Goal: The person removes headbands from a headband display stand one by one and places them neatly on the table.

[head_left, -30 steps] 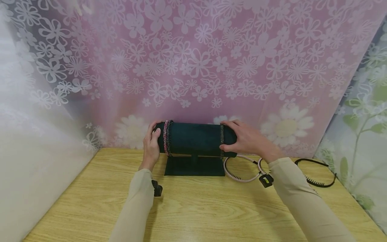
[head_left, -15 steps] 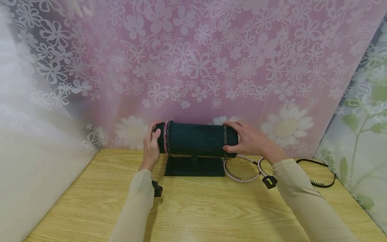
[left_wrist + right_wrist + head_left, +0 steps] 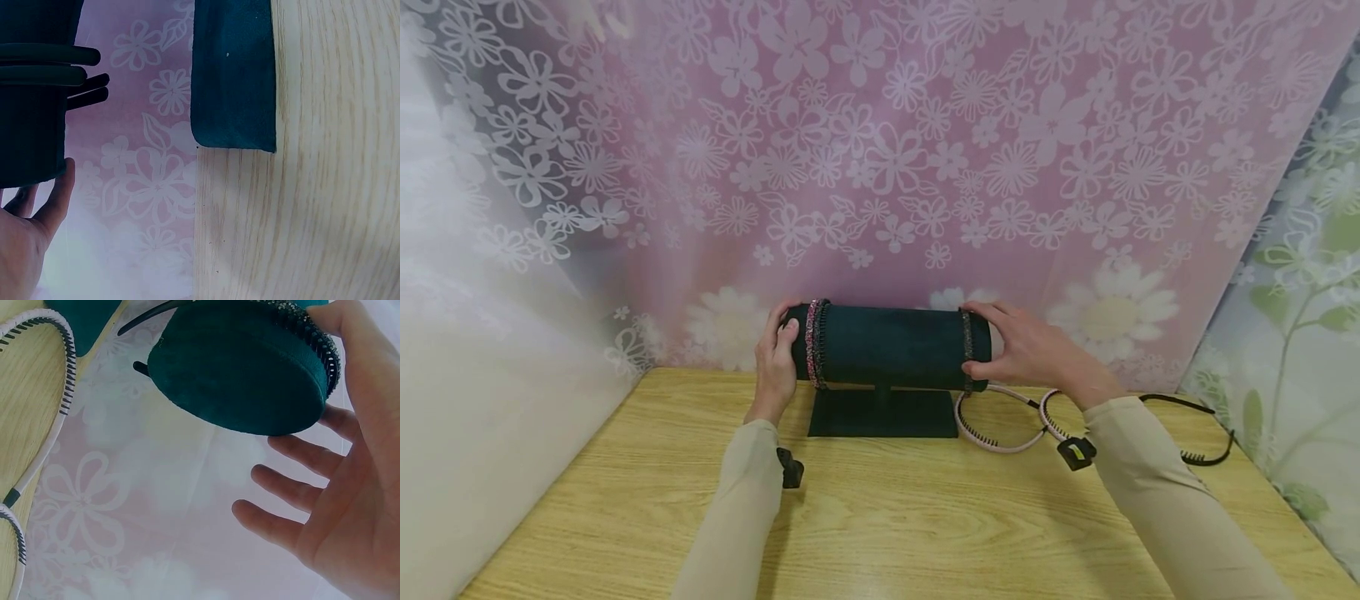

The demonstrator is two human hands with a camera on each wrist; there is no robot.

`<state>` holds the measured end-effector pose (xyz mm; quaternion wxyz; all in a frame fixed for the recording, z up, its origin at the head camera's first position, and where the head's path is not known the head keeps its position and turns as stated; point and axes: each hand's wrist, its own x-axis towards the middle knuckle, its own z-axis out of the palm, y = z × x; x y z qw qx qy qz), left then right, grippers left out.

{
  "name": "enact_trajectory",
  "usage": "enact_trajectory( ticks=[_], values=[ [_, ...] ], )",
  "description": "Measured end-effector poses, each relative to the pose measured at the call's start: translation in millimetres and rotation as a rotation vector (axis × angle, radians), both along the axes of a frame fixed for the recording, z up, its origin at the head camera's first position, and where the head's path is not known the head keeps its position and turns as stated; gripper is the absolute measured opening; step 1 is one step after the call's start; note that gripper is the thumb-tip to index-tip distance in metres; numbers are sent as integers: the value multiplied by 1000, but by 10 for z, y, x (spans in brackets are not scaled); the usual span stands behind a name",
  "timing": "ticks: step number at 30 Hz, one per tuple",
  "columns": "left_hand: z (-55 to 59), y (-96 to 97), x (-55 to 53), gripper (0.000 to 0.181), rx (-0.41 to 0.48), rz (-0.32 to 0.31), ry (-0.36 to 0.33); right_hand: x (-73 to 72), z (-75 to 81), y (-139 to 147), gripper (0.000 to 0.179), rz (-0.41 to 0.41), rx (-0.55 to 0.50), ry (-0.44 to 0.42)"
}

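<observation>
A dark green velvet headband display stand (image 3: 891, 346) holds a horizontal roll above a flat base. My left hand (image 3: 771, 362) grips the roll's left end, thumb in front. Just inboard of it, a pink glittery headband (image 3: 810, 343) and a dark toothed headband (image 3: 822, 342) sit side by side around the roll. Near the right end, my right hand (image 3: 1037, 350) pinches a dark sparkly headband (image 3: 967, 333) between thumb in front and fingertips at the top. The right wrist view shows its rhinestone band (image 3: 306, 328) close to the roll's rim, with the other fingers spread apart.
Pale pink headbands with dark teeth (image 3: 992, 450) lie on the wooden table (image 3: 880, 517) right of the stand's base. A black headband (image 3: 1206, 458) lies farther right, partly behind my right sleeve. A floral curtain (image 3: 880, 167) hangs closely behind.
My right hand has slid the dark sparkly headband a little to the right along the roll, toward its end. The left hand and the stand stay put.
</observation>
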<state>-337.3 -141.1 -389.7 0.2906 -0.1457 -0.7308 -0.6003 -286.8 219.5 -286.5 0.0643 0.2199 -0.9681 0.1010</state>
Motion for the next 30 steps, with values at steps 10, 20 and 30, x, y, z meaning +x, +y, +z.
enact_trajectory(
  ticks=[10,20,30],
  values=[
    [195,55,223,42,-16,-10,-20,4,-27,76,86,67,-96,-1],
    [-27,-10,-32,43,-7,12,-1,-30,-219,101,84,104,-311,-49],
    [-35,-6,-28,44,-26,24,5,120,-493,77,78,-6,-589,-17]
  ],
)
